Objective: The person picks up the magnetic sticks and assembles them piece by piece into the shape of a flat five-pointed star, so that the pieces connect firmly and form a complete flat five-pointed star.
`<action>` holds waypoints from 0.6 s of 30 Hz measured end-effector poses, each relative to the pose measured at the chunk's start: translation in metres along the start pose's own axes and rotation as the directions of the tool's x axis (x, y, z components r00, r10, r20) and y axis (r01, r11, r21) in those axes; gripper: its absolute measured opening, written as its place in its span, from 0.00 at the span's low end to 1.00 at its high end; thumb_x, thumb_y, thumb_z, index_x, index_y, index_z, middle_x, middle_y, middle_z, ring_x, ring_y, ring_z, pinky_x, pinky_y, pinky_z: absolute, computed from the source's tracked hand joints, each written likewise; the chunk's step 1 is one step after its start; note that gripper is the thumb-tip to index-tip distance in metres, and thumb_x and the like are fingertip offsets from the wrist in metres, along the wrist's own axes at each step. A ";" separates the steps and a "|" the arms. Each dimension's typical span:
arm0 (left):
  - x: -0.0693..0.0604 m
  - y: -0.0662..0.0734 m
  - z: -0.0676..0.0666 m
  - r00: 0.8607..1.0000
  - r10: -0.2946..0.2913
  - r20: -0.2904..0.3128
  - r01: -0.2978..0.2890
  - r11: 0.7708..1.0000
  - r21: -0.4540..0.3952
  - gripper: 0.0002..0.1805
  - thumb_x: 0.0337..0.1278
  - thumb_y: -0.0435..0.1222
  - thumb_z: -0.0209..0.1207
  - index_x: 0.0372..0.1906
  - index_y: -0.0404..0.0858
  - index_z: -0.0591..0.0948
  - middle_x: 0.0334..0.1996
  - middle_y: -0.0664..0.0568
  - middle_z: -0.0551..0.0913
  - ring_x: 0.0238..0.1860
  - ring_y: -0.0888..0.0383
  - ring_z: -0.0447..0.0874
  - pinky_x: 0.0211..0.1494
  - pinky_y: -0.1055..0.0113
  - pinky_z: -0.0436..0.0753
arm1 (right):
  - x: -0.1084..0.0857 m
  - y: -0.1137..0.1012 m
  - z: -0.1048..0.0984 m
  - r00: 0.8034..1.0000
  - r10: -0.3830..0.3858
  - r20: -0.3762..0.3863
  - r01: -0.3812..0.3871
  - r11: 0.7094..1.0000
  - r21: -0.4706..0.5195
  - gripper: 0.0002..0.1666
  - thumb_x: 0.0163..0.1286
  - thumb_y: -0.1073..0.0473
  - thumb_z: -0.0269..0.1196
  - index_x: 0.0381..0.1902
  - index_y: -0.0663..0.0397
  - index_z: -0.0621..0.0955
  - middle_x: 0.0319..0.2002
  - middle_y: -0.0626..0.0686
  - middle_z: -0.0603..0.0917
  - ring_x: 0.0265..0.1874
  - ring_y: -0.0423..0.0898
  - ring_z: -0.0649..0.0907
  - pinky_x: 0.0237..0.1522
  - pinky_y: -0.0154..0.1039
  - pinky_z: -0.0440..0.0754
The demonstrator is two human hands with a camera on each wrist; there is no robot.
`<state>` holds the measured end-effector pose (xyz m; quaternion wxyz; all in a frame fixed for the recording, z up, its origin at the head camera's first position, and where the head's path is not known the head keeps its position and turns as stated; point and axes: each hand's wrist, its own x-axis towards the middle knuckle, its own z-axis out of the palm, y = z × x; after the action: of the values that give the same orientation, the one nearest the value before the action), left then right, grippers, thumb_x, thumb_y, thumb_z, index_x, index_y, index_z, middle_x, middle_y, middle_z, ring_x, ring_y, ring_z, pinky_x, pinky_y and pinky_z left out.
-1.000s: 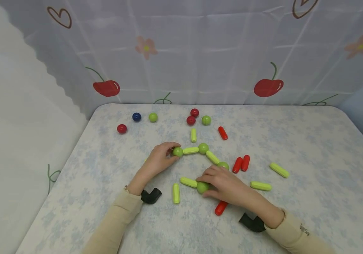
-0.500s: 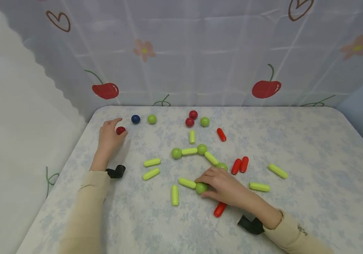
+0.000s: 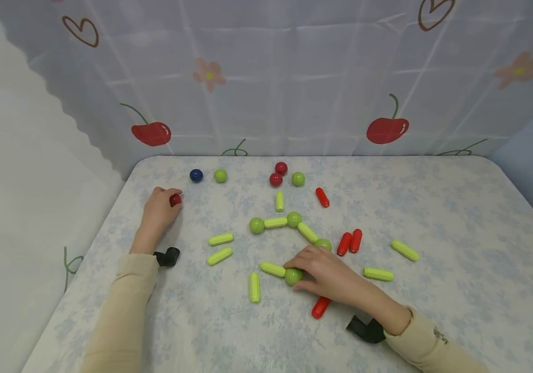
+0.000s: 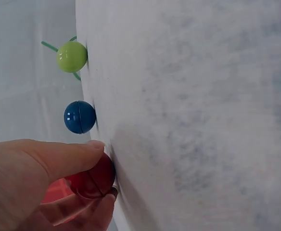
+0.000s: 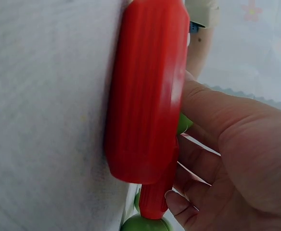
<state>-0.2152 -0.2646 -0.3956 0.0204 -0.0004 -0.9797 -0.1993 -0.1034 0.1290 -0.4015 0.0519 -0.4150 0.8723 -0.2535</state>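
The left hand [image 3: 158, 210] pinches a red ball [image 4: 102, 178] between thumb and fingers, the ball sitting on the left part of the table [image 3: 439, 207]. The right hand [image 3: 327, 272] grasps a green ball [image 3: 293, 276], thumb on the near side and fingers curled over the far side; a yellow-green stick [image 3: 272, 269] meets that ball on its left. In the right wrist view a large red stick [image 5: 147, 91] blocks much of the grip, so what the hidden fingertips touch is hard to tell. Just beyond the right knuckles, a partly covered green bead [image 3: 323, 244] ends a bent row of balls and sticks running left to a green end ball [image 3: 257, 225]. Two red sticks [image 3: 350, 242] lie side by side to the right of the row. Beyond the left hand sit a blue ball [image 4: 80, 117] and a lime ball [image 4: 72, 57]; along the far side two dark red balls [image 3: 278, 174] touch, beside another green one. A cherry-printed curtain [image 3: 266, 77] hangs behind.
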 end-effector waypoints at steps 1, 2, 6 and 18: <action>0.000 -0.001 0.000 1.000 0.002 -0.001 -0.002 1.000 -0.001 0.20 0.60 0.29 0.56 0.57 0.28 0.74 0.48 0.27 0.68 0.48 0.35 0.70 0.51 0.44 0.71 | 0.000 0.000 0.000 1.000 -0.003 -0.003 0.003 1.000 0.001 0.23 0.57 0.51 0.70 0.49 0.49 0.82 0.43 0.41 0.80 0.45 0.39 0.74 0.49 0.44 0.71; -0.001 -0.001 0.001 1.000 0.008 -0.003 -0.008 1.000 0.001 0.20 0.59 0.29 0.56 0.57 0.28 0.73 0.48 0.26 0.68 0.48 0.35 0.70 0.50 0.44 0.71 | 0.000 0.000 0.000 1.000 -0.005 -0.006 0.005 1.000 0.002 0.23 0.56 0.51 0.70 0.49 0.49 0.82 0.43 0.41 0.80 0.45 0.39 0.74 0.49 0.44 0.71; -0.008 -0.002 0.002 0.998 0.054 -0.039 -0.055 0.998 -0.014 0.22 0.58 0.29 0.58 0.58 0.29 0.73 0.53 0.26 0.66 0.52 0.31 0.66 0.52 0.43 0.69 | 0.000 0.000 0.000 1.000 -0.012 -0.010 0.012 1.000 0.004 0.22 0.56 0.51 0.70 0.49 0.50 0.82 0.43 0.41 0.80 0.45 0.39 0.75 0.48 0.44 0.71; -0.051 0.054 0.012 0.882 0.421 0.210 -0.361 0.892 -0.272 0.17 0.55 0.38 0.65 0.48 0.34 0.81 0.39 0.48 0.79 0.40 0.52 0.75 0.44 0.56 0.74 | 0.000 0.000 0.001 1.000 -0.011 -0.012 0.011 1.000 0.000 0.22 0.56 0.51 0.70 0.49 0.49 0.82 0.42 0.41 0.80 0.45 0.39 0.74 0.47 0.43 0.71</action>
<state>-0.1638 -0.2099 -0.3878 -0.0702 -0.2281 -0.9241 -0.2986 -0.1032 0.1289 -0.4021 0.0454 -0.4183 0.8702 -0.2563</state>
